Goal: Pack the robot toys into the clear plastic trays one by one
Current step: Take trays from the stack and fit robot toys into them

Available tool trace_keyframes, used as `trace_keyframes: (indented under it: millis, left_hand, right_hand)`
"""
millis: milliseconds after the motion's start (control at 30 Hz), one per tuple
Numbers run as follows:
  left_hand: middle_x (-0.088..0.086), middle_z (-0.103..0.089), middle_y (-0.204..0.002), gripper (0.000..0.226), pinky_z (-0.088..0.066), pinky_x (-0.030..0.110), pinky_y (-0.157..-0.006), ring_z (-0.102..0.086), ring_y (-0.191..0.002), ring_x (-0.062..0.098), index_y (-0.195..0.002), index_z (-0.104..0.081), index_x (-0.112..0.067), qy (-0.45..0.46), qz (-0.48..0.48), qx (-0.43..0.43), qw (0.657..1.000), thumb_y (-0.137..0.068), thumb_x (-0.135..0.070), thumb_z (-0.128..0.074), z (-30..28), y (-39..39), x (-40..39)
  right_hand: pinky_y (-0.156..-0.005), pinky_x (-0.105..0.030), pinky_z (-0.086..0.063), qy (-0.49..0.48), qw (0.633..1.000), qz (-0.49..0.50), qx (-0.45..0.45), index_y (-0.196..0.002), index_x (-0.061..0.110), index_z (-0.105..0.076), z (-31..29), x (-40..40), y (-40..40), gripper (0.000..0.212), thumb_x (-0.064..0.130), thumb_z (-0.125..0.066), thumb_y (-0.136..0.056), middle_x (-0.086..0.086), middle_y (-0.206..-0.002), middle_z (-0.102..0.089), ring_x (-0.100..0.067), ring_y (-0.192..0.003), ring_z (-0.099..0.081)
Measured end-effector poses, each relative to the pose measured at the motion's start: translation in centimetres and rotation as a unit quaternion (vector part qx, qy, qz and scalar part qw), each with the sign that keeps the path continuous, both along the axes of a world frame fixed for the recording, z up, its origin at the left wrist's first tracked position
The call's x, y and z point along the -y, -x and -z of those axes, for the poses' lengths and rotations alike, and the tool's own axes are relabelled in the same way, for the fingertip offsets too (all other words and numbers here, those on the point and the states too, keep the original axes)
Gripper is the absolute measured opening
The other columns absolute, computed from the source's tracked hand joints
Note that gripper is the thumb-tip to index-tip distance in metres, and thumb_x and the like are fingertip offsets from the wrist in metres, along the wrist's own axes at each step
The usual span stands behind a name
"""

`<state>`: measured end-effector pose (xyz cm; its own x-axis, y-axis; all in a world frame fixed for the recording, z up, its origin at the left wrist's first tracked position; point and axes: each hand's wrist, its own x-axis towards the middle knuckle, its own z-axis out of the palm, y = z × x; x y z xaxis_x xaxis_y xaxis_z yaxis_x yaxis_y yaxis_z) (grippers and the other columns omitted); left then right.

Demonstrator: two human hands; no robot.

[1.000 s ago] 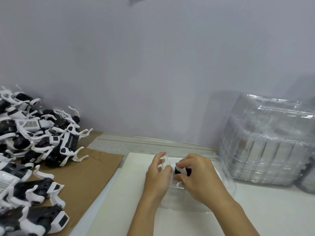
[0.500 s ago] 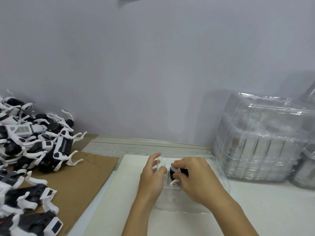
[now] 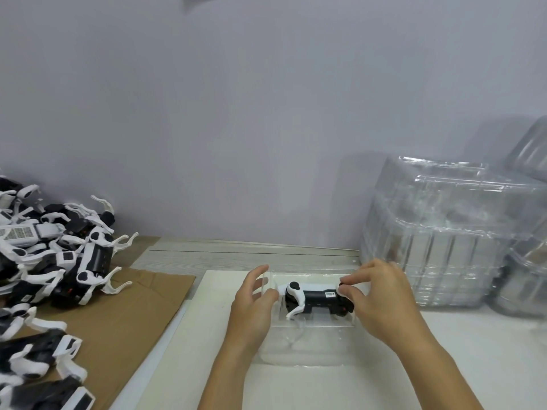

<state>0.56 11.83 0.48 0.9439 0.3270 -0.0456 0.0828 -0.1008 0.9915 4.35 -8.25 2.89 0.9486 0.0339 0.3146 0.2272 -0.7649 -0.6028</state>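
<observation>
Legible text: none found. One small white label (image 3: 329,294) is fixed on the black body of the robot toy (image 3: 318,300) lying in the clear plastic tray (image 3: 307,344); it carries dark print, too small and blurred to read. In the pile of robot toys (image 3: 56,255) at the left, one unit bears a white panel with a fine dark grid pattern (image 3: 17,233), possibly printed characters or a vent, not decipherable. No brand, number or sign can be made out.

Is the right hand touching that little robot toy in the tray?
Touching. The head view shows the right hand pinching the robot toy at its right end.
</observation>
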Motion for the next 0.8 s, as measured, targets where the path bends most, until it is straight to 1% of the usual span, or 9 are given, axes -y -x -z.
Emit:
trace_keyframes:
  millis: [67, 133, 233, 300, 367, 467, 600, 700, 800]
  left_hand:
    - [-0.011, -0.054, -0.129, 0.043, -0.035, 0.011, -0.074, -0.052, -0.11, 0.0, -0.128, -0.054, -0.042, -0.006, 0.002, -0.003, 1.0, -0.095, -0.016, -0.057, 0.0, 0.0, 0.0]
    - [-0.011, -0.054, -0.13, 0.044, -0.037, 0.014, -0.076, -0.052, -0.116, 0.007, -0.13, -0.054, -0.041, -0.011, 0.003, -0.007, 1.0, -0.095, -0.016, -0.057, -0.1, 0.0, 0.0]
    - [-0.01, -0.053, -0.133, 0.045, -0.036, 0.024, -0.085, -0.051, -0.115, 0.006, -0.133, -0.052, -0.04, -0.015, 0.009, -0.012, 1.0, -0.095, -0.016, -0.057, -0.2, 0.1, -0.2]
    - [-0.01, -0.052, -0.134, 0.043, -0.034, 0.026, -0.092, -0.05, -0.113, 0.002, -0.132, -0.053, -0.04, -0.007, 0.016, -0.018, 1.0, -0.095, -0.02, -0.059, -0.4, 0.1, -0.4]
    - [-0.009, -0.052, -0.134, 0.039, -0.034, 0.027, -0.094, -0.05, -0.118, 0.005, -0.129, -0.054, -0.041, 0.01, 0.019, -0.027, 0.999, -0.094, -0.026, -0.062, -0.6, 0.1, -0.5]
    - [-0.007, -0.053, -0.131, 0.037, -0.036, 0.028, -0.088, -0.052, -0.114, 0.008, -0.124, -0.052, -0.042, 0.016, 0.013, -0.043, 0.999, -0.091, -0.037, -0.066, -1.0, -0.1, -0.1]
    - [-0.005, -0.051, -0.123, 0.045, -0.037, 0.019, -0.07, -0.047, -0.093, -0.009, -0.122, -0.045, -0.041, -0.013, -0.014, -0.055, 0.998, -0.085, -0.045, -0.071, -1.1, -0.3, 0.8]
    - [-0.001, -0.048, -0.125, 0.051, -0.036, 0.017, -0.067, -0.047, -0.092, -0.007, -0.122, -0.042, -0.039, -0.044, -0.024, -0.059, 0.997, -0.083, -0.044, -0.074, -1.0, -0.3, 1.1]
    - [-0.002, -0.049, -0.126, 0.052, -0.035, 0.016, -0.065, -0.049, -0.092, -0.005, -0.122, -0.042, -0.039, -0.056, -0.027, -0.059, 0.996, -0.083, -0.044, -0.074, -0.9, -0.3, 1.1]
  right_hand:
    - [-0.1, -0.033, -0.036, -0.007, 1.0, 0.007, -0.013, -0.085, 0.034, -0.075, 0.1, 0.1, 0.1, 0.006, 0.029, -0.077, -0.085, 0.015, -0.1, -0.055, -0.011, -0.112, -0.043]
    - [-0.098, -0.032, -0.037, -0.013, 1.0, 0.006, -0.022, -0.083, 0.038, -0.071, 0.2, 0.0, 0.2, 0.009, 0.031, -0.076, -0.086, 0.015, -0.102, -0.052, -0.009, -0.111, -0.042]
    - [-0.093, -0.027, -0.035, -0.013, 0.999, -0.002, -0.04, -0.084, 0.039, -0.069, 0.0, 0.1, 0.1, 0.01, 0.032, -0.075, -0.086, 0.013, -0.107, -0.048, -0.007, -0.112, -0.04]
    - [-0.09, -0.024, -0.032, -0.013, 0.998, -0.015, -0.052, -0.085, 0.041, -0.068, 0.0, 0.3, 0.2, 0.011, 0.032, -0.075, -0.087, 0.013, -0.108, -0.047, -0.007, -0.113, -0.039]
    - [-0.091, -0.023, -0.03, -0.021, 0.998, -0.031, -0.056, -0.085, 0.043, -0.066, -0.1, 0.4, 0.3, 0.014, 0.032, -0.074, -0.087, 0.013, -0.11, -0.046, -0.006, -0.113, -0.038]
    - [-0.093, -0.025, -0.034, -0.051, 0.997, -0.034, -0.045, -0.094, 0.043, -0.066, -0.2, 0.5, 0.2, 0.015, 0.031, -0.073, -0.088, 0.014, -0.111, -0.046, -0.007, -0.113, -0.043]
    - [-0.095, -0.027, -0.039, -0.049, 0.998, -0.018, -0.047, -0.114, 0.032, -0.066, -0.2, 0.5, 0.1, 0.024, 0.032, -0.07, -0.09, 0.013, -0.117, -0.046, -0.012, -0.116, -0.049]
    - [-0.096, -0.026, -0.039, -0.042, 0.998, -0.016, -0.052, -0.117, 0.03, -0.066, -0.2, 0.4, 0.2, 0.03, 0.032, -0.073, -0.088, 0.012, -0.119, -0.043, -0.012, -0.115, -0.05]
    - [-0.101, -0.029, -0.041, -0.044, 0.997, -0.011, -0.057, -0.122, 0.028, -0.064, -0.3, 0.4, 0.3, 0.036, 0.032, -0.074, -0.087, 0.012, -0.121, -0.043, -0.014, -0.119, -0.051]
